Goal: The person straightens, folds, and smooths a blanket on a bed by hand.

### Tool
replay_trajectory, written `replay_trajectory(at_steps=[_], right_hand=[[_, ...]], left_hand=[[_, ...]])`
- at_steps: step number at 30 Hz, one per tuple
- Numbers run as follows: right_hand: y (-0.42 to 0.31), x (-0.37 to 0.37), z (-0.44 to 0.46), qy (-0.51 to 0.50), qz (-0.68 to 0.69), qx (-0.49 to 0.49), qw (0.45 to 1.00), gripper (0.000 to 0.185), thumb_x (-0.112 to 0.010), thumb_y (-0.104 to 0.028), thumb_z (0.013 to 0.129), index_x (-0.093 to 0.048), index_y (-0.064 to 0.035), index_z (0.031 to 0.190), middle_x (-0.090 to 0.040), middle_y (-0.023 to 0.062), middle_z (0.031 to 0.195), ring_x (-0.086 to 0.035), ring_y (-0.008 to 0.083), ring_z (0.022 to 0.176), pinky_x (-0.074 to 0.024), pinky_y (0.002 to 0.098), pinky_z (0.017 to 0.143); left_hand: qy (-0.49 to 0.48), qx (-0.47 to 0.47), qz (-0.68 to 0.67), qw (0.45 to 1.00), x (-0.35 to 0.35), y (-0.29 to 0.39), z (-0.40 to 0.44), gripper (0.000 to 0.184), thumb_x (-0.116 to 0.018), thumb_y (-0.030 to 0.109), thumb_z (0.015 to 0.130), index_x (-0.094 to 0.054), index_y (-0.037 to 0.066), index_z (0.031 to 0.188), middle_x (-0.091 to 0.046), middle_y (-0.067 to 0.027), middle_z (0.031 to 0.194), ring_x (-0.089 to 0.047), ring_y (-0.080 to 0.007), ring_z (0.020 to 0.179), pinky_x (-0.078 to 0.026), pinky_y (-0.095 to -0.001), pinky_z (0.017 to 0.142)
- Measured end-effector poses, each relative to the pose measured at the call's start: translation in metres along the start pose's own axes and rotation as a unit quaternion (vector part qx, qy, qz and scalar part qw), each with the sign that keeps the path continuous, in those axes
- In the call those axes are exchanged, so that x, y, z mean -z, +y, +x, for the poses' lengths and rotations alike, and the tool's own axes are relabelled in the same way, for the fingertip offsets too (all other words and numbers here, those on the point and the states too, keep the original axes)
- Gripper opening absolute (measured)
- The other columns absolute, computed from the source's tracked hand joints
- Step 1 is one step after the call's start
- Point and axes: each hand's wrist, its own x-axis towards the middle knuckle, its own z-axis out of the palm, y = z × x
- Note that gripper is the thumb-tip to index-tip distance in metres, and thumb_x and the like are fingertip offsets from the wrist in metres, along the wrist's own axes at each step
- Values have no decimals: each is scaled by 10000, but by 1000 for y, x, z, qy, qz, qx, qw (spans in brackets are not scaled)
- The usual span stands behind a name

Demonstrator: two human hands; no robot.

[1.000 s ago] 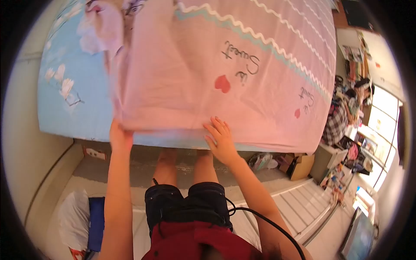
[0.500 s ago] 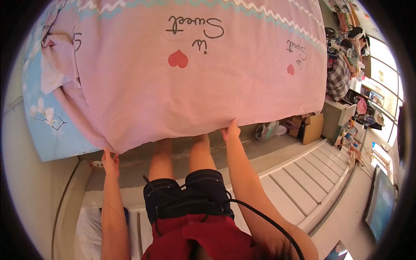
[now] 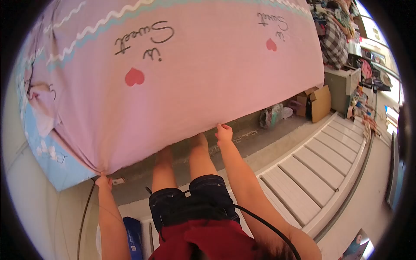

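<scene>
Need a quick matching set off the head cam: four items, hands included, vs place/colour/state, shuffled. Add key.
Column 1
1. left hand
2. cardboard box
3. right hand
4. blue cloth

Column 2
A. patterned with white flowers, partly covered
B. at the edge of the pink cloth, along a smooth stretch
C. at the edge of the pink cloth, where folds gather
D. brown, flap open

Pairs: 1-C, 2-D, 3-B, 4-A
</scene>
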Motion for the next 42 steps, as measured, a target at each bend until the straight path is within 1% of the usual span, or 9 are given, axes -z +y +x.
replay_trajectory(at_steps=[2, 6, 12, 14, 21, 26, 29, 36, 42], right_hand=[[-13, 2, 9, 71, -44, 126, 989, 503, -696, -225, 768, -467, 29, 1137, -512, 200, 1118, -491, 327, 1049, -358, 427, 962], [-132, -13, 4, 104, -169, 524, 828, 577, -673, -174, 754, -438, 35, 1238, -435, 295, 1251, -372, 417, 1230, -292, 480, 1031], [-245, -119, 39, -38, -279, 671, 687, 483, -501, -290, 878, -470, -39, 1290, -377, 194, 1401, -284, 355, 1333, -178, 526, 1087], [-249, -104, 64, -48, -272, 701, 657, 502, -505, -321, 881, -459, -52, 1302, -363, 181, 1413, -279, 344, 1336, -181, 528, 1085], [-130, 93, 210, 178, -317, 511, 779, 621, -645, -324, 761, -484, -11, 1273, -439, 213, 1337, -337, 350, 1292, -261, 465, 1068], [-28, 224, 233, 116, -297, 12, 948, 720, -527, -314, 907, -200, 109, 1390, -110, 350, 1450, -160, 437, 1359, -160, 458, 1114], [-119, 112, 197, 68, -173, 348, 919, 727, -556, -290, 889, -203, 95, 1396, -123, 332, 1458, -139, 433, 1368, -118, 470, 1123], [-255, -55, 97, -68, -232, 635, 734, 709, -590, -320, 847, -280, -53, 1426, -212, 277, 1461, -154, 398, 1379, -113, 538, 1098], [-187, -82, 36, -59, -356, 595, 718, 719, -563, -354, 867, -244, -57, 1439, -230, 221, 1477, -141, 343, 1399, -90, 563, 1093]], left_hand=[[100, -157, 95, 978, -15, 30, -40, 666, -733, 412, 720, -505, -67, 1123, -581, -203, 1011, -588, -267, 905, -498, -362, 773], [3, -744, 67, 665, -66, 121, -268, 655, -689, 211, 769, -394, -18, 1307, -435, -204, 1303, -412, -308, 1199, -311, -433, 1006], [-162, -870, 34, 465, -150, 188, -493, 926, -757, 392, 663, -303, 132, 1428, -183, -150, 1506, -149, -338, 1388, -157, -531, 1089], [-74, -821, 301, 479, -168, 205, -496, 999, -734, 489, 663, -234, 143, 1455, -143, -155, 1519, -96, -339, 1402, -106, -591, 1075], [46, -777, 252, 575, -152, 158, -362, 944, -533, 633, 791, -143, 114, 1476, -69, -181, 1529, -55, -363, 1408, -104, -614, 1062], [48, -634, 298, 712, -172, 142, -357, 986, -539, 635, 783, -109, 76, 1472, -55, -198, 1527, -57, -384, 1403, -111, -618, 1059], [-57, -809, 129, 570, -189, 181, -395, 891, -571, 543, 806, -222, 8, 1427, -172, -241, 1487, -106, -412, 1386, -116, -627, 1055], [-143, -819, 211, 514, -161, 197, -449, 964, -562, 633, 763, -158, 122, 1473, -35, -209, 1524, 1, -383, 1408, -63, -610, 1073], [-63, -610, 341, 712, -63, 134, -250, 1040, -513, 706, 749, -82, 107, 1481, 23, -175, 1535, 37, -355, 1414, -36, -648, 1053]])
